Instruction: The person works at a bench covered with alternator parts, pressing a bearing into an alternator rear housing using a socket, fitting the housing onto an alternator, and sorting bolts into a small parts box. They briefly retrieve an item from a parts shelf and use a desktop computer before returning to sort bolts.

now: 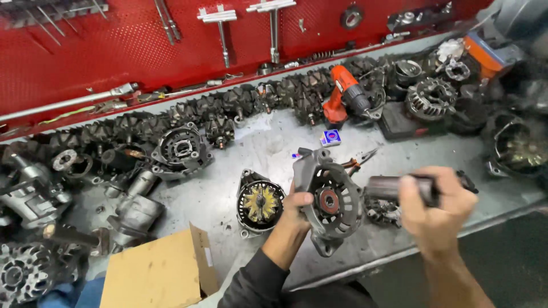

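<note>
Gripping an alternator end housing (pixel 330 202), left hand (pixel 298 206); right hand (pixel 434 208) fisted around a dark cylindrical tool (pixel 394 187).

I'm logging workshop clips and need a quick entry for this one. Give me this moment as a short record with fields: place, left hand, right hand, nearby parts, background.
place: grey metal workbench strewn with alternator parts
left hand: left hand grips a grey alternator end housing, held upright at the bench edge
right hand: right hand wrapped around a dark cylindrical tool, blurred
nearby parts: stator half with copper windings left of the housing; pliers behind it; cardboard box
background: red pegboard with hanging tools; orange cordless drill; row of rotors
</note>
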